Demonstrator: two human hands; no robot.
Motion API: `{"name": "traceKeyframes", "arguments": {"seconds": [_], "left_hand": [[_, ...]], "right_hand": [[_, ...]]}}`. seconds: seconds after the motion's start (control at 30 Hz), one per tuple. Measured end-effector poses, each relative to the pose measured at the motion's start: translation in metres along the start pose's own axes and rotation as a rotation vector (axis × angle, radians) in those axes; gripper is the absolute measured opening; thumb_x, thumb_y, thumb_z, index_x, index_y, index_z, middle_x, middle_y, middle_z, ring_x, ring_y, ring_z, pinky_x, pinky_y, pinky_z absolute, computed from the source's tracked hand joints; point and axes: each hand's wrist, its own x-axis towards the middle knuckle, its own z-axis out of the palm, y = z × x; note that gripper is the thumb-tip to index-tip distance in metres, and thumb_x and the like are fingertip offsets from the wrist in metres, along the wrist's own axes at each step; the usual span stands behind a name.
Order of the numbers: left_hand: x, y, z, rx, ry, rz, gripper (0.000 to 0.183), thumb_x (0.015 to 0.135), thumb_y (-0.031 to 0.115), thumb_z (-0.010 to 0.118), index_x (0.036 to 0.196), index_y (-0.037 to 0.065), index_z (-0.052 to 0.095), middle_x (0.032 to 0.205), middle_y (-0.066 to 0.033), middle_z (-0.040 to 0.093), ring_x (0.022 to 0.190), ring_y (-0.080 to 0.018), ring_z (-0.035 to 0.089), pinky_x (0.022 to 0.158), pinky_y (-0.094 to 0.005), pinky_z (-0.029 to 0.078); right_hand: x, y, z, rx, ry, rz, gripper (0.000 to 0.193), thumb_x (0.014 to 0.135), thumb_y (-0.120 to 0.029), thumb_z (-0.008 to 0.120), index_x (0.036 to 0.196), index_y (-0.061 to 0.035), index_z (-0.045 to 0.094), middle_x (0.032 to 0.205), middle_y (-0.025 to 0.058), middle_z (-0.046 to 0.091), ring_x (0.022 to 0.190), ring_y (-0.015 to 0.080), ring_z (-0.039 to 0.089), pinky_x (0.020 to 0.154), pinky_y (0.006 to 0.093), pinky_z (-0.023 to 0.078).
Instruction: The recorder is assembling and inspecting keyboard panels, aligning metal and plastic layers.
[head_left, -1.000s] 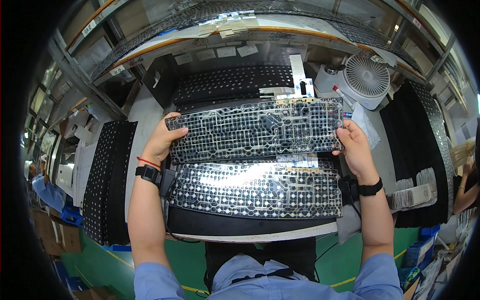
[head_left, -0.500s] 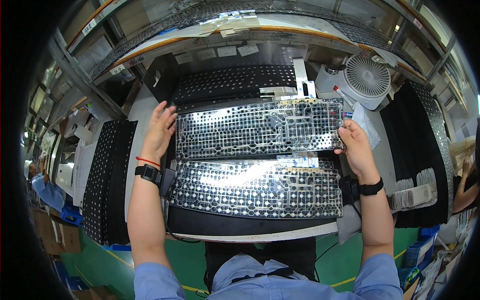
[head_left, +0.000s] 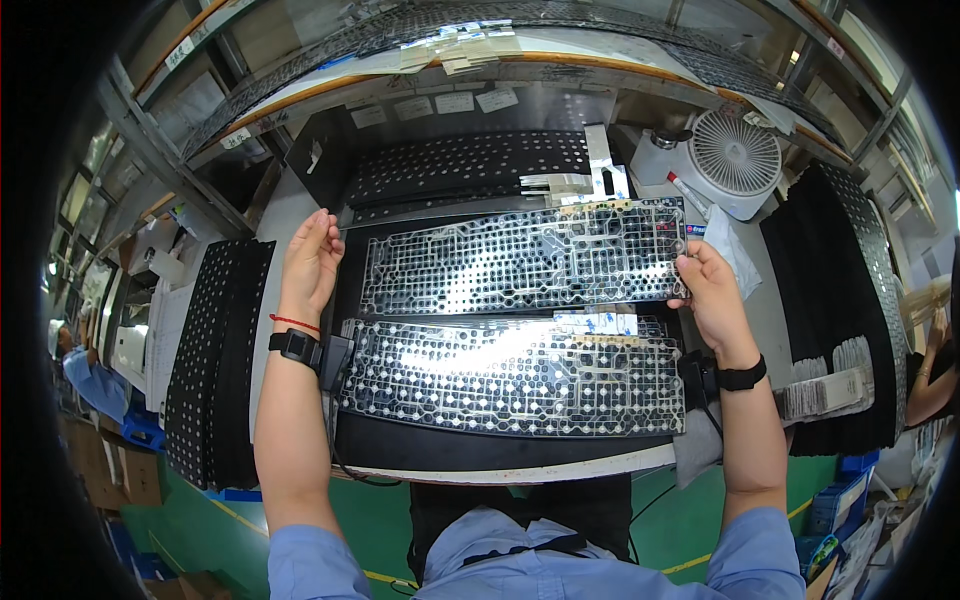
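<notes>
Left hand (head_left: pixel 314 258), thumb and fingers drawn together, is off the left end of a glossy, dark rectangular circuit sheet (head_left: pixel 500 262) with pale traces; I cannot tell whether it pinches anything. Nearer the body lies a similar shiny, white-dotted circuit panel (head_left: pixel 600 395). Right hand (head_left: pixel 710 285) grasps the upper sheet's right end, near a white round-grilled fan (head_left: pixel 735 150).

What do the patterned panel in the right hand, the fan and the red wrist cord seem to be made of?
Patterned panel, in the right hand: probably plastic film, glossy, as glare lies across its pale traces.
Fan: likely pale moulded plastic, smooth, judging by its even grille ribs.
Red cord: perhaps matte textile thread, as it shows no shine; too thin to be sure.
</notes>
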Motion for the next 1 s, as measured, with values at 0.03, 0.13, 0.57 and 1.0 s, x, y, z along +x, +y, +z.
{"name": "traceKeyframes", "arguments": {"seconds": [0.03,0.13,0.57,1.0], "left_hand": [[0.0,-0.001,0.002,-0.006,0.011,0.0,0.012,0.097,0.016,0.061,0.104,0.006,0.062,0.094,-0.0006,0.064,0.08,-0.0061,0.059,0.072,-0.0201,0.049],[-0.001,-0.001,0.003,-0.013,0.01,0.0,0.014,0.098,0.017,0.059,0.105,0.005,0.061,0.094,-0.0001,0.064,0.08,-0.0059,0.058,0.072,-0.0198,0.049],[-0.015,0.003,0.027,0.237,-0.104,-0.347,0.048,0.097,0.017,0.06,0.137,-0.002,0.042,0.121,-0.0105,0.062,0.105,-0.0165,0.062,0.093,-0.0293,0.049],[-0.023,0.004,0.045,0.319,-0.195,-0.359,0.031,0.091,0.008,0.065,0.119,-0.001,0.057,0.112,-0.0082,0.067,0.101,-0.0137,0.063,0.092,-0.0292,0.049]], "right_hand": [[0.0,0.0,0.0,-0.002,0.002,0.001,0.015,0.102,-0.015,0.048,0.112,-0.0058,0.055,0.09,0.0008,0.068,0.072,0.0032,0.063,0.057,0.0178,0.052],[-0.001,-0.002,0.001,-0.017,0.016,0.007,0.015,0.102,-0.015,0.047,0.112,-0.0063,0.055,0.091,0.0005,0.068,0.072,0.0033,0.063,0.057,0.018,0.052],[0.0,0.002,-0.002,-0.002,0.008,-0.021,0.015,0.103,-0.015,0.047,0.113,-0.007,0.054,0.093,0.0005,0.068,0.073,0.0032,0.063,0.058,0.0183,0.052],[0.0,0.0,0.001,0.004,0.005,-0.011,0.016,0.103,-0.016,0.047,0.113,-0.0064,0.054,0.094,0.0013,0.069,0.074,0.004,0.064,0.058,0.0183,0.053]]}}
